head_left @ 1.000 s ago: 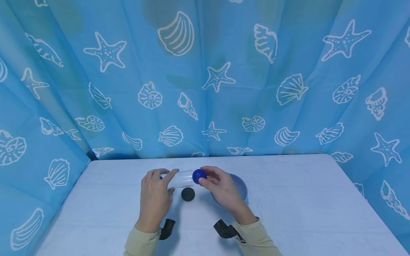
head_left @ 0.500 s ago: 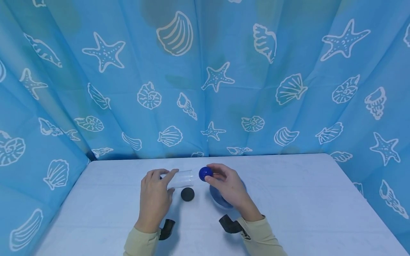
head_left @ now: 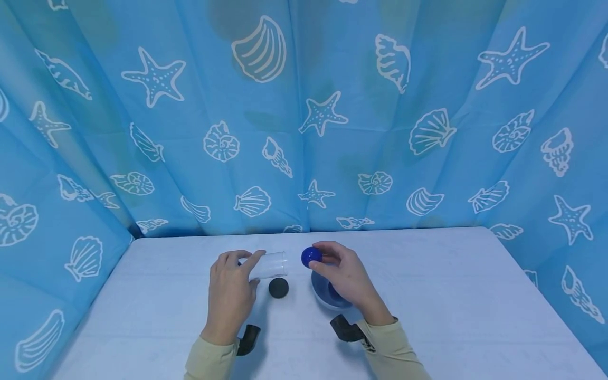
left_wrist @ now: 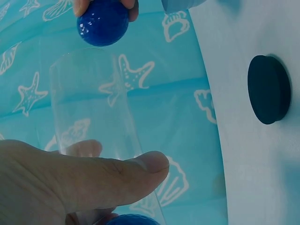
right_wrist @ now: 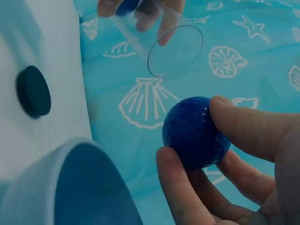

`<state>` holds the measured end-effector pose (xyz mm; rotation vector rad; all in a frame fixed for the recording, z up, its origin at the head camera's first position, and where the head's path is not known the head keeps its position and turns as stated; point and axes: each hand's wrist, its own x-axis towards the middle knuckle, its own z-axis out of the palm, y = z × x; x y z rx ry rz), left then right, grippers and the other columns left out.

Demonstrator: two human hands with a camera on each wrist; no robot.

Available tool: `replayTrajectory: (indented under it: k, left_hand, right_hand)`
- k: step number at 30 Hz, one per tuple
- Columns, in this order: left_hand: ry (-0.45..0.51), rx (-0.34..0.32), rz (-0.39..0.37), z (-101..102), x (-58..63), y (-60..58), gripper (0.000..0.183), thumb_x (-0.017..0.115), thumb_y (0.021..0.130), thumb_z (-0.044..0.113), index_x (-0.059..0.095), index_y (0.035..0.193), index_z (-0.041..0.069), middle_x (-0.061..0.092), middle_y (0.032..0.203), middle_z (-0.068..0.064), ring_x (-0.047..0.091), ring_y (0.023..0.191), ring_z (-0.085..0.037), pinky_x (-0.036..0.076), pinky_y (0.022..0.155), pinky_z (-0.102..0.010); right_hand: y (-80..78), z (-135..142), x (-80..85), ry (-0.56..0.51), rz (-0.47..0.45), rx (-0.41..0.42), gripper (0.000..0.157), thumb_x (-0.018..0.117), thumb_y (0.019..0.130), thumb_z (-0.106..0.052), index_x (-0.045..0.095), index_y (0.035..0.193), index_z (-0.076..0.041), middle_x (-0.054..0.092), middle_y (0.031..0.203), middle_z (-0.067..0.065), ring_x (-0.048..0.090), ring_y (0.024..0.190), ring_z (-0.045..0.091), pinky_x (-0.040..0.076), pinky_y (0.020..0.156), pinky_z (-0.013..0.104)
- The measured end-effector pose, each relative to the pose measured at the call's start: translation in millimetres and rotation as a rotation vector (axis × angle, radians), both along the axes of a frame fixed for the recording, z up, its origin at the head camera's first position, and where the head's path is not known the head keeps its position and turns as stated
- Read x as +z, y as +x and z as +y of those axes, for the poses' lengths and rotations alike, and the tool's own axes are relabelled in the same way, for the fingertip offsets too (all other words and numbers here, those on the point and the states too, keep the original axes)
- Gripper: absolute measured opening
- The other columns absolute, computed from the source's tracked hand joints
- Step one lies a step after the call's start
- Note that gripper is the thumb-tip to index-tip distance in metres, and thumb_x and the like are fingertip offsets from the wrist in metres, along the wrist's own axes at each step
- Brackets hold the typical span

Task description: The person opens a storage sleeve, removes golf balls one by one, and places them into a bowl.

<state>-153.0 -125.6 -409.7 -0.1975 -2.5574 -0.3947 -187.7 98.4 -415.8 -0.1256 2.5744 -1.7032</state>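
Note:
My left hand [head_left: 231, 295] grips a clear cylinder [head_left: 269, 265], which lies tilted on its side in the air with its open mouth facing right. A blue golf ball [left_wrist: 133, 220] sits at the held end of the cylinder, mostly covered by the fingers. In my right hand [head_left: 345, 273] another blue golf ball [right_wrist: 197, 132], dimpled and glossy, is pinched between thumb and fingers. It is apart from the cylinder's mouth, to its right. Below the right hand stands a blue bowl [head_left: 323, 298], with a dark round shape inside, partly hidden by the hand.
A round black lid [head_left: 278, 288] lies on the white table [head_left: 451, 306], just in front of the cylinder. Blue curtains [head_left: 332, 158] printed with shells and starfish hang behind the table and at both sides.
My right hand has drawn the golf ball away from the cylinder's mouth, to the right. More of the bowl's left side shows. The left hand and cylinder have stayed put.

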Motion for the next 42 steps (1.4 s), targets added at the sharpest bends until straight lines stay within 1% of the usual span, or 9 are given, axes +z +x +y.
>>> replayTrajectory:
  k: [3,7,17,26,32,42]
  left_hand:
    - [-0.002,-0.001,0.002,0.1,-0.3,-0.1,0.060,0.091,0.064,-0.005,0.074,0.120,0.012,0.069,0.111,-0.020,0.058,0.109,-0.040,0.045,0.098,-0.057]
    - [-0.008,0.002,-0.007,0.5,0.0,-0.1,0.060,0.091,0.065,-0.004,0.074,0.120,0.012,0.069,0.111,-0.019,0.058,0.109,-0.040,0.046,0.098,-0.057]
    - [-0.004,0.000,-0.013,1.5,0.6,0.0,0.059,0.091,0.065,-0.004,0.074,0.120,0.012,0.069,0.111,-0.019,0.058,0.109,-0.040,0.046,0.097,-0.057]
    - [-0.006,0.001,-0.017,2.2,-0.4,-0.2,0.060,0.092,0.065,-0.003,0.074,0.120,0.011,0.069,0.110,-0.019,0.058,0.108,-0.040,0.046,0.097,-0.057]
    - [-0.002,-0.002,-0.009,1.8,-0.9,0.1,0.060,0.092,0.064,-0.004,0.074,0.120,0.011,0.069,0.110,-0.020,0.059,0.108,-0.040,0.046,0.097,-0.057]
    - [-0.012,-0.011,0.007,0.8,-2.5,-0.4,0.061,0.092,0.064,-0.004,0.074,0.120,0.011,0.068,0.110,-0.019,0.059,0.108,-0.040,0.046,0.097,-0.056]
  right_hand:
    - [-1.2,2.8,-1.4,0.026,0.000,-0.005,0.044,0.074,0.093,-0.026,0.062,0.134,-0.018,0.064,0.131,0.004,0.060,0.122,0.025,0.048,0.102,0.053]
    - [-2.9,6.7,-2.1,0.063,0.000,-0.015,0.044,0.076,0.092,-0.026,0.063,0.133,-0.019,0.064,0.129,0.005,0.060,0.121,0.026,0.048,0.102,0.056]
    - [-4.8,13.5,-1.1,0.106,-0.021,-0.032,0.043,0.076,0.091,-0.021,0.063,0.132,-0.018,0.064,0.129,0.006,0.060,0.121,0.026,0.049,0.099,0.057]
    - [-5.1,14.5,-2.6,0.181,-0.028,-0.006,0.042,0.076,0.090,-0.019,0.064,0.130,-0.016,0.065,0.126,0.005,0.060,0.118,0.026,0.052,0.097,0.051]
    - [-5.7,16.0,-3.6,0.211,-0.027,0.007,0.040,0.076,0.090,-0.017,0.064,0.128,-0.015,0.066,0.127,0.006,0.060,0.118,0.026,0.052,0.097,0.050]
    - [-4.3,18.3,-6.3,0.277,-0.046,0.040,0.038,0.076,0.090,-0.015,0.064,0.126,-0.011,0.066,0.122,0.008,0.062,0.114,0.027,0.055,0.093,0.048]
